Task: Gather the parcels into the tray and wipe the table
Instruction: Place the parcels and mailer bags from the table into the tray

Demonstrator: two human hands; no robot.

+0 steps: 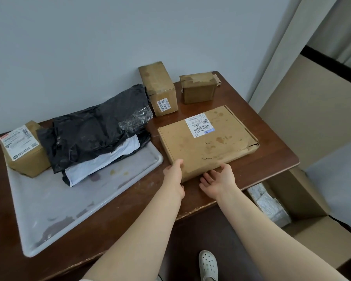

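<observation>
One shoe (208, 265): white perforated clog at the bottom edge, on the floor in front of the table (130, 201).
Open carton (316, 199): brown cardboard on the floor to the right of the table, with a white wrapped packet (268, 203) inside.
Table: dark brown wood, worn along its near edge, set against a pale wall.
Left hand (173, 173): grips the near-left corner of the flat box (207, 142), thumb on the top face, the other fingers hidden.
Right hand (217, 179): palm up, fingers relaxed and spread, their tips at the flat box's near edge; it holds nothing.
Flat box: stained brown cardboard, torn at its right side, with a white label near the far edge. It lies on the table's right half, just beside the tray (69, 211) and outside it.
Tray: pale grey and scuffed, on the table's left half.
White mailer (101, 165): in the tray, mostly under the black bag (89, 132).
Black bag: crumpled plastic parcel over the tray's far part, its far end reaching past the rim to the long box (160, 90).
Labelled box (23, 153): small cardboard parcel in the tray's far-left corner, touching the black bag.
Long box: on the table near the wall, labelled end facing the camera, outside the tray.
Small box (198, 89): taped cardboard at the table's far-right corner, near the long box but apart from it.
</observation>
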